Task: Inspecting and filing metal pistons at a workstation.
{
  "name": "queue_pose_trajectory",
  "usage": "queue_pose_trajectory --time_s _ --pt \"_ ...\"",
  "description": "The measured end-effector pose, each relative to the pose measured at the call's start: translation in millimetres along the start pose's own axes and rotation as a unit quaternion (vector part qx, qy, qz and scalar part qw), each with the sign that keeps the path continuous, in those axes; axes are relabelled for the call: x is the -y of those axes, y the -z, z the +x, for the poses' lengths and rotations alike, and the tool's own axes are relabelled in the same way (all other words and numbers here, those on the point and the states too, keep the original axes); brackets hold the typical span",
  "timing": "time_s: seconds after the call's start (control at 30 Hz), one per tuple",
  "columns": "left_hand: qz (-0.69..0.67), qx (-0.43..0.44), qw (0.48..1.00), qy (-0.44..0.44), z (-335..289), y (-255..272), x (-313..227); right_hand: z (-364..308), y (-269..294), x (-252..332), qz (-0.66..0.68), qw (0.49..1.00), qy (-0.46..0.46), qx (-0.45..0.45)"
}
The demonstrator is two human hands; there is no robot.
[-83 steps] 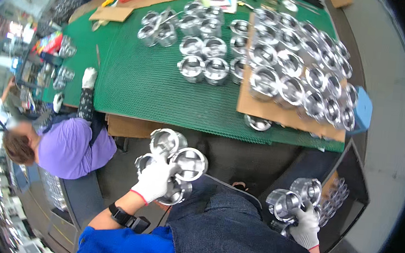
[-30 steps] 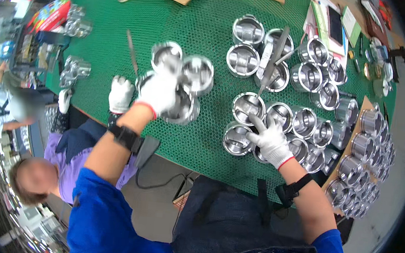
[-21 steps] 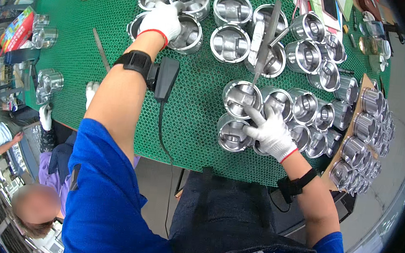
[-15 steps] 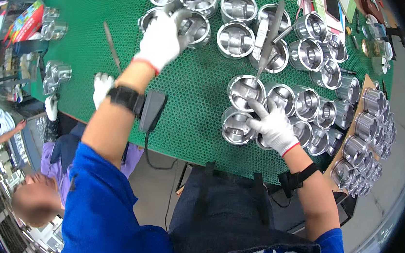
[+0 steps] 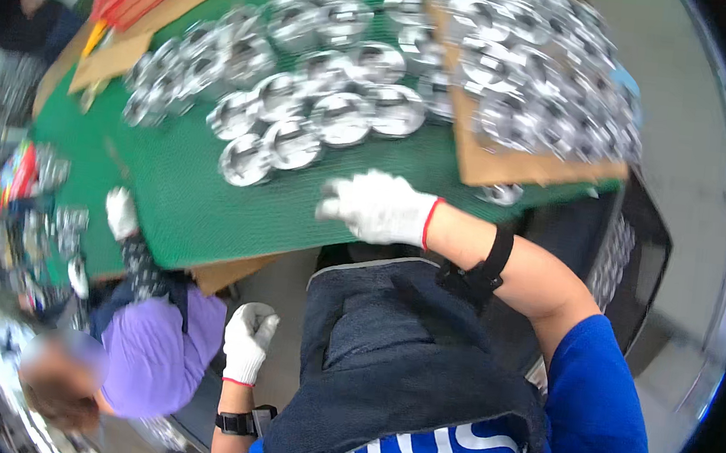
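Hanging over the near edge of the green bench [image 5: 207, 211], the right hand [image 5: 373, 207] is blurred, its fingers loosely extended toward nine o'clock, with nothing visible in its grip. Taking that hand as the dial's centre, the left hand [image 5: 249, 342] is at seven o'clock, off the bench beside the person; its fingers curl inward and no part shows in them, though whether they close fully I cannot tell. The two hands are well apart.

The nearest metal pistons [image 5: 292, 143] stand close together in staggered rows from ten o'clock to twelve, none touched by either hand. A second cluster [image 5: 204, 58] sits farther out at ten, and more crowd a cardboard sheet [image 5: 491, 165] between one and two. At nine, well apart, is a co-worker's gloved hand [image 5: 121, 214].

Handling such parts well, I judge, means gripping the outer walls rather than the rims, and moving them straight up or down so that neighbours do not knock. The shiny metal probably marks easily and may slip against the gloves. With rows this tight, approaching from the near side at six o'clock seems safest, keeping the wrist strap [image 5: 500, 254] off the rims.
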State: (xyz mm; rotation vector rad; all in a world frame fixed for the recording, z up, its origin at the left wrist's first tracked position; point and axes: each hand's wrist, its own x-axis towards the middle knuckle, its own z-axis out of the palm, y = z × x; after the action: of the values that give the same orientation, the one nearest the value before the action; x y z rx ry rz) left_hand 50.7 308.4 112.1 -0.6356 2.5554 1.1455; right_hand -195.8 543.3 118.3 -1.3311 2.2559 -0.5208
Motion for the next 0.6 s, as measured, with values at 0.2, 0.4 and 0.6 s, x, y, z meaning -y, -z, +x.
queue_pose_trajectory --time_s 0.2,0.4,0.6 --pt "0.073 0.127 0.966 -0.213 38 -46 -82 -256 -81 -19 0.12 0.931 -0.343 0.028" --pt "0.177 0.335 0.872 -0.311 82 -95 -167 -428 -192 99 0.206 0.71 -0.663 -0.115" --pt "0.241 0.437 0.683 -0.534 67 -204 -287 -411 -280 266 0.365 0.508 -0.773 -0.111"
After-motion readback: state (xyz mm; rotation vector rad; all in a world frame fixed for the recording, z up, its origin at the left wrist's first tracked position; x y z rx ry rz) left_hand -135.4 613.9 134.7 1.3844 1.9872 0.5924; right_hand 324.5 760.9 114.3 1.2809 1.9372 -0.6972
